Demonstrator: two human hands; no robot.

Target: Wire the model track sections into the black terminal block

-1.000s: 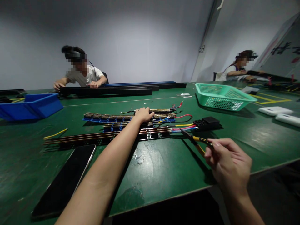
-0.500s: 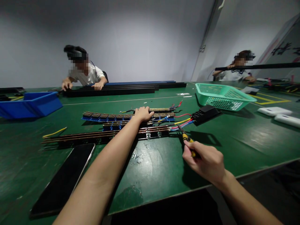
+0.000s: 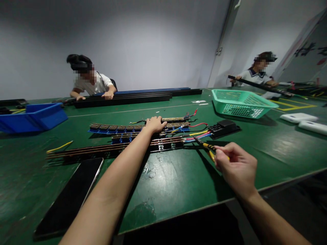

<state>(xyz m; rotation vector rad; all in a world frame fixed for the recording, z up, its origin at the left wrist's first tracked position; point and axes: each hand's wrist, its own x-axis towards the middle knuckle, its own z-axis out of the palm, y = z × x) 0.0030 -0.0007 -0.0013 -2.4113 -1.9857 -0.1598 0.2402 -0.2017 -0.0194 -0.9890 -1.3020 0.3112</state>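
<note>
My left hand (image 3: 155, 125) rests with its fingers spread on the rail strips in the middle of the table. Under and beside it lie blue strips (image 3: 114, 129) carrying brass-coloured rods. Nearer to me is a long black strip (image 3: 97, 149) with similar rods. Coloured wires (image 3: 199, 136) run from its right end to a black connector block (image 3: 223, 128). My right hand (image 3: 237, 165) is closed around yellow-and-black pliers (image 3: 209, 147), whose dark tip points left, close to the wires.
A black phone (image 3: 71, 197) lies at the near left, a blue bin (image 3: 33, 117) behind it. A green basket (image 3: 242, 103) stands back right, near white devices (image 3: 298, 118). Across the table, two people handle black bars (image 3: 122, 99).
My right hand has moved right with the pliers, which now lie flatter. The black block has tipped down slightly. The person at the right has lowered a long bar. My left hand stays put.
</note>
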